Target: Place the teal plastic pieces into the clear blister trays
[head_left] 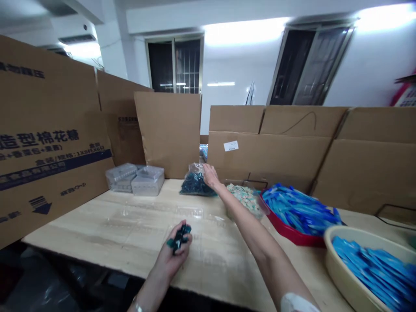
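Note:
My left hand [183, 250], palm up above the table's front part, is curled around several small, glossy dark-teal pieces [179, 238]. Their exact kind cannot be made out. Farther back, my right hand [211, 175] is closed on the upper right edge of a clear plastic bag [195, 170]. Inside the bag lies a heap of similar dark-teal pieces [195, 185]. Thin, transparent plastic trays [190, 212] lie flat on the table between and around my hands, hard to tell from the wood.
Clear plastic boxes [148, 181] stand at the back left. Right of my forearm are a container of pale pieces [244, 197], a red basin [292, 234] of blue packets and a cream basin [338, 260] of blue packets. Cardboard sheets [169, 134] wall the wooden table [97, 234].

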The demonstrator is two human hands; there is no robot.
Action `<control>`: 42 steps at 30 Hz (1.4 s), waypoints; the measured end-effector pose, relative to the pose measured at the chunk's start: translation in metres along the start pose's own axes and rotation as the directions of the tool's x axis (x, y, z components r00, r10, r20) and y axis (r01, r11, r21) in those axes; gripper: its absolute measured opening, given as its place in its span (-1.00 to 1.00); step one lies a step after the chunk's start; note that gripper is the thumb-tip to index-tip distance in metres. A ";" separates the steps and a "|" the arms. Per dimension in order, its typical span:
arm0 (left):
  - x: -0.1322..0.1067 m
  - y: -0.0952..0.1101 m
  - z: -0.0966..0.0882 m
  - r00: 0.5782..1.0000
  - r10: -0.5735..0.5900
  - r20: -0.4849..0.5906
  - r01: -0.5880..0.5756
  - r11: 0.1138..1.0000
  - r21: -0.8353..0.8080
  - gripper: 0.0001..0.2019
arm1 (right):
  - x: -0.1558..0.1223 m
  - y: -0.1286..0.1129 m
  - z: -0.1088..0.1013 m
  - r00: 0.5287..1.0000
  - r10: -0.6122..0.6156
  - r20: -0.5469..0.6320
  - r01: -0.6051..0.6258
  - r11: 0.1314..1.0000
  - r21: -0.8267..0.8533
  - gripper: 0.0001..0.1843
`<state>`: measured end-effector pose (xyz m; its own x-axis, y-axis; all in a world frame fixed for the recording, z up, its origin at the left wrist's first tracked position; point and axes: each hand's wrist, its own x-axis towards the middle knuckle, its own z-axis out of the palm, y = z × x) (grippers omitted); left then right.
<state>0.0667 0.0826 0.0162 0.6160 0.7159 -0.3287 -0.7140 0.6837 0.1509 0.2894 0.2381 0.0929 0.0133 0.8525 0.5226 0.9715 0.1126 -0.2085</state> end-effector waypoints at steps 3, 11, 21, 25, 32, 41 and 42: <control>-0.005 0.014 -0.014 0.998 0.020 -0.062 -0.019 1.000 0.009 -0.92 | 0.051 0.014 0.015 0.998 -0.002 0.057 0.004 0.999 -0.051 -0.41; -0.012 0.038 -0.036 0.980 0.054 -0.194 -0.041 0.997 0.066 -0.82 | 0.074 0.036 0.044 0.979 0.003 0.204 0.021 0.994 -0.112 -0.83; -0.004 0.044 -0.035 0.990 0.046 -0.131 -0.040 0.998 0.053 -0.87 | -0.023 0.005 0.058 0.981 -0.122 0.154 0.134 0.988 -0.073 -0.80; -0.002 0.042 -0.038 0.991 0.061 -0.121 -0.053 0.996 0.072 -0.88 | -0.028 0.001 0.069 0.992 0.114 -0.047 -0.111 0.992 0.058 -0.67; -0.006 0.037 -0.038 0.993 0.042 -0.114 -0.029 0.994 0.109 -0.88 | 0.000 0.007 0.077 0.856 0.515 0.046 -0.513 0.837 0.188 -0.29; -0.017 0.030 -0.047 0.993 0.045 -0.108 -0.030 0.990 0.137 -0.81 | 0.029 0.027 0.057 0.820 0.452 0.351 -0.520 0.844 0.130 -0.72; -0.019 0.029 -0.048 0.994 0.041 -0.105 -0.027 0.990 0.139 -0.81 | 0.029 0.031 0.054 0.818 0.432 0.381 -0.512 0.848 0.139 -0.74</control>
<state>0.0185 0.0825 -0.0176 0.5476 0.7247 -0.4183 -0.6768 0.6775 0.2879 0.3067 0.2934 0.0570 0.3403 0.9400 0.0223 0.7837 -0.2705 -0.5591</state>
